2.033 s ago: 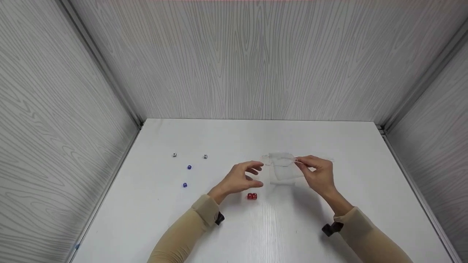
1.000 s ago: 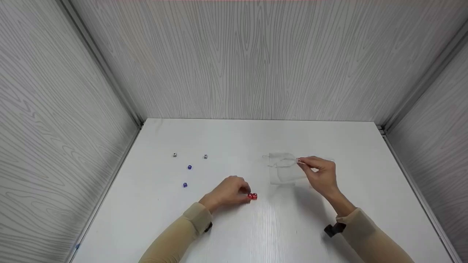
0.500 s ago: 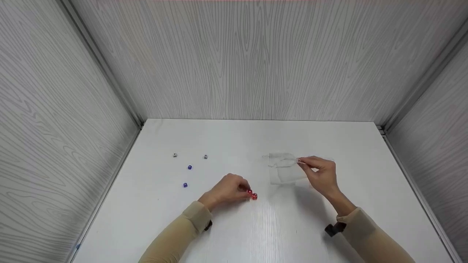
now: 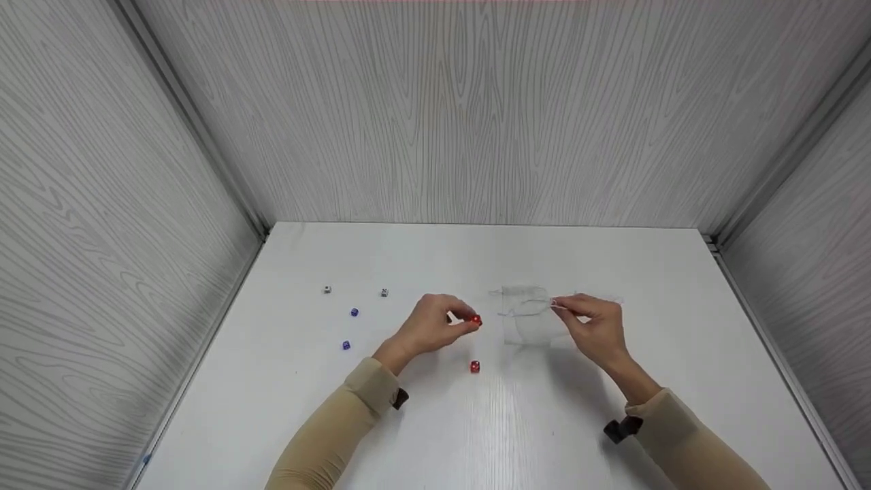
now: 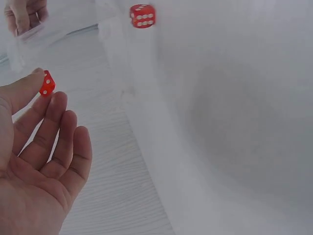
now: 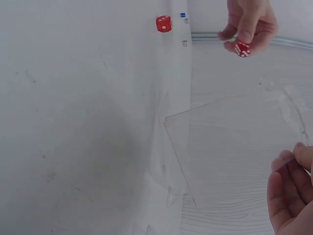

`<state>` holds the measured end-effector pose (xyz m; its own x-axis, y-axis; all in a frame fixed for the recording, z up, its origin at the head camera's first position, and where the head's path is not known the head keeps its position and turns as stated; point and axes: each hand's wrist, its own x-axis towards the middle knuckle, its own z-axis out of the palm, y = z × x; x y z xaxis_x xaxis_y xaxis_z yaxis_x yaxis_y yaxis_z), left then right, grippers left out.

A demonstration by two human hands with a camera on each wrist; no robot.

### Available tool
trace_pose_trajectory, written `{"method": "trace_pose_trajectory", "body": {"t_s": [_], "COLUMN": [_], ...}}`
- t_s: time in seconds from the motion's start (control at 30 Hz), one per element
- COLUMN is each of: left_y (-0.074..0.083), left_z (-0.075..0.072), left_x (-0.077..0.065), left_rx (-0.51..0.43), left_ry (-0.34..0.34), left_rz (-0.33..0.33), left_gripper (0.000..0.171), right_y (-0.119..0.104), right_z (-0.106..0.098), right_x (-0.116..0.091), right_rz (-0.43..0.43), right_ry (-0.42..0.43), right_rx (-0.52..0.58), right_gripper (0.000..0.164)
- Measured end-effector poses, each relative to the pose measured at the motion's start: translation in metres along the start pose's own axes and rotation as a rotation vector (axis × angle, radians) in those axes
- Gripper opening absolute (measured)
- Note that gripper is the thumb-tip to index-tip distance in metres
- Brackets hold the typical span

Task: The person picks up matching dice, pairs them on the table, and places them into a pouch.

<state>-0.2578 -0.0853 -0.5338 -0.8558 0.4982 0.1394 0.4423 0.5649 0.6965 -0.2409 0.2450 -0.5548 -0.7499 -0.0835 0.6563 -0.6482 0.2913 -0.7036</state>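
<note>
Between thumb and fingertips, my left hand (image 4: pixel 434 325) pinches a red die (image 4: pixel 476 320) with white pips, raised off the table. Its other fingers are spread loosely in the left wrist view. To the right, my right hand (image 4: pixel 597 330) pinches the edge of a sheer, see-through drawstring pouch (image 6: pixel 225 132), whose body hangs down below the fingers in the right wrist view. The die is just left of the pouch's cord ends. A second red die (image 4: pixel 475 367) lies on the table in front of the left hand.
On the white table (image 4: pixel 517 435), two blue dice (image 4: pixel 354 312) and two white dice (image 4: pixel 327 290) are scattered at the left. More sheer material (image 4: pixel 524 289) lies behind the held pouch. Grey wood-grain panels (image 4: pixel 435 116) wall the table at the back and both sides.
My left hand has gone down to the paired red dice, pinched one and lifted it up toward the pouch; the other stays put. The right hand has barely moved, still holding the pouch.
</note>
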Motion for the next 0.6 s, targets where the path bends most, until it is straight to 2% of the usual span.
{"method": "trace_pose_trajectory", "body": {"t_s": [0.3, 0.6], "left_y": [0.029, 0.049], "left_z": [-0.008, 0.002], "left_x": [0.023, 0.044], "left_rx": [-0.016, 0.067], "left_ry": [0.071, 0.090], "left_rz": [0.125, 0.232], "left_gripper": [0.019, 0.020], "right_y": [-0.001, -0.005], "right_z": [0.005, 0.007], "right_x": [0.001, 0.002], "right_rz": [-0.027, -0.014], "right_ry": [-0.024, -0.054], "right_rx": [-0.024, -0.083], "right_gripper": [0.024, 0.022]}}
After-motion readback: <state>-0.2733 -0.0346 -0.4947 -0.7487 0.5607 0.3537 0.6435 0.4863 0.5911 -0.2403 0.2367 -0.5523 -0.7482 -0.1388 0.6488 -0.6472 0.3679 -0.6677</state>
